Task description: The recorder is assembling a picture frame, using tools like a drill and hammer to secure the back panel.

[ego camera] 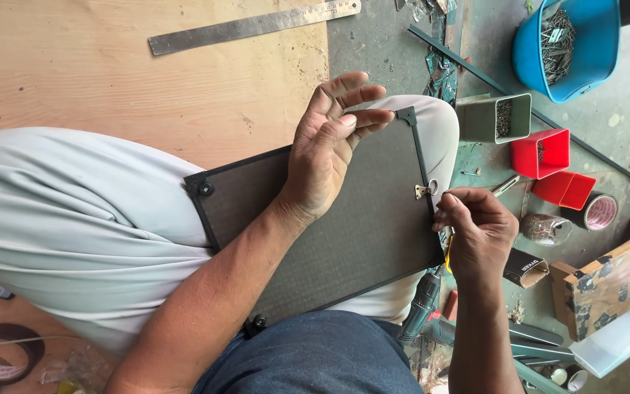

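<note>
2 hands are busy on a dark picture-frame back (329, 226) lying face-down across the person's lap, resting on the pale trousers (74, 211). The left hand (329, 149) lies flat on the backing board with its fingers loosely spread and open, pressing the panel steady near the far corner. The right hand (479, 230) is closed, fingertips pinched around something small with a yellow part showing beneath the palm; I cannot tell exactly what it is. It sits right at the frame's edge, just beside a little metal hanger ring (427, 189)

As far as the work goes, the backing looks seated, black turn-clips show at 2 corners, and the hanger seems already in place on the rim, though whether it is fully fastened I cannot tell. A judgement only: fixing that hanger looks like the step in hand, close to finished

Around the knees sit a blue tub (592, 51) of fasteners, a grey-green box (486, 120), 2 red bins (552, 149), a roll of tape (598, 211) and a steel ruler (253, 25) on the plywood
</note>
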